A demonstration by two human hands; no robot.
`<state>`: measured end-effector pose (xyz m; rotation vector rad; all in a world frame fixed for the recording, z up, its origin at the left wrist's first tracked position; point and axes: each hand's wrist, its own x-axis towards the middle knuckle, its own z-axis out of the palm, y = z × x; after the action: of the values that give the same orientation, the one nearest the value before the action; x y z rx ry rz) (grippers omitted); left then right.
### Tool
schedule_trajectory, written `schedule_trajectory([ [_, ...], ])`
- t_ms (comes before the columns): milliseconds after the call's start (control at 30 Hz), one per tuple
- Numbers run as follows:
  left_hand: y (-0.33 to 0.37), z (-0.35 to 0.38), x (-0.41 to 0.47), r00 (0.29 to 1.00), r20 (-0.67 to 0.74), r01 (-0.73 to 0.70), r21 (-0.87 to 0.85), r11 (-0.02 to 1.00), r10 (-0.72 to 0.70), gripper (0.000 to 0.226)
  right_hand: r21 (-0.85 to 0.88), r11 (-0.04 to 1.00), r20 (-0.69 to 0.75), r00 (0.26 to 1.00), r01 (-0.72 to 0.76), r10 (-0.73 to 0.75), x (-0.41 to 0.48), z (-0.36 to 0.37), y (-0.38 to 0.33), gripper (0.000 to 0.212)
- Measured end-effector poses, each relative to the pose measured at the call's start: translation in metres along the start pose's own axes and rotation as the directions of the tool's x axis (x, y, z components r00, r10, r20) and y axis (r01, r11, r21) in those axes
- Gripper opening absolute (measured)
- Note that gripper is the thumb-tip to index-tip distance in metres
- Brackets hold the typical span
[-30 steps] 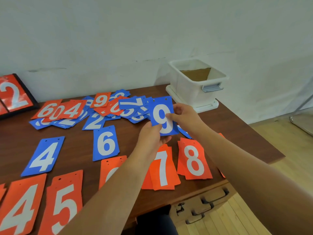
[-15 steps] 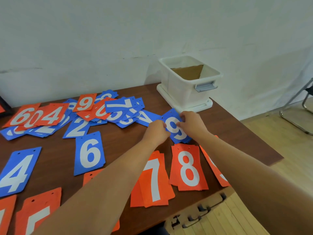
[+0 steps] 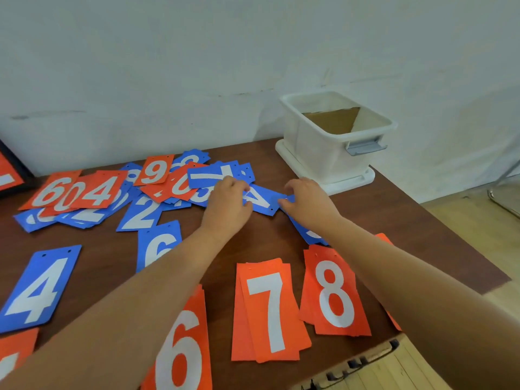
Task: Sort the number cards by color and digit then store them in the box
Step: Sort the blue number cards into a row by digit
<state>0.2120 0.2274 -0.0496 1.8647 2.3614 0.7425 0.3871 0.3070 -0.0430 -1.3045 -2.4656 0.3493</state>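
Observation:
Number cards in blue and orange cover a brown table [image 3: 408, 220]. My left hand [image 3: 228, 205] curls its fingers on the left end of a sideways blue 4 card [image 3: 261, 202] at the edge of the mixed pile [image 3: 98, 192]. My right hand [image 3: 308, 205] pinches the top of a blue 9 card [image 3: 309, 235], which lies flat and is mostly hidden under my wrist. Orange stacks of 6 [image 3: 183, 347], 7 [image 3: 267, 311] and 8 [image 3: 334, 294] lie near the front edge. The white box [image 3: 318, 153] stands at the back right with brown cardboard inside.
Single blue cards 6 [image 3: 157, 246], 4 [image 3: 39, 288] and 2 [image 3: 140, 212] lie left of my arms. A black-framed scoreboard [image 3: 11, 175] leans at the far left. The box sits on its white lid [image 3: 349, 184]. The table ends just right of the orange 8 stack.
Both hands carried the blue 9 card down and laid it on the table above the orange 8 stack. My left hand then let go and moved left to the sideways blue 4 card.

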Motion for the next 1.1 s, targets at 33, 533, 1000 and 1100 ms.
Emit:
schedule_trajectory([
  [33,-0.013,-0.002,0.004,0.999,0.011,0.039,0.081,0.996,-0.040,0.045,-0.006,1.000,0.041,0.999,0.021,-0.020,0.006,0.006,-0.008,0.044],
  [533,-0.076,-0.003,0.037,0.957,0.255,0.102,0.154,0.983,-0.139,0.076,0.125,0.988,-0.033,0.994,-0.095,0.100,0.076,0.045,-0.053,0.042],
  [1000,-0.047,-0.071,0.001,0.917,0.216,0.363,-0.803,0.473,-0.336,0.037,0.577,0.807,-0.077,0.975,-0.126,0.207,0.042,-0.028,-0.083,0.035],
  [1100,-0.042,-0.088,-0.016,0.898,0.368,0.414,-0.893,0.178,-0.241,0.031,0.774,0.601,0.038,0.961,-0.202,0.275,0.033,-0.023,-0.099,0.028],
])
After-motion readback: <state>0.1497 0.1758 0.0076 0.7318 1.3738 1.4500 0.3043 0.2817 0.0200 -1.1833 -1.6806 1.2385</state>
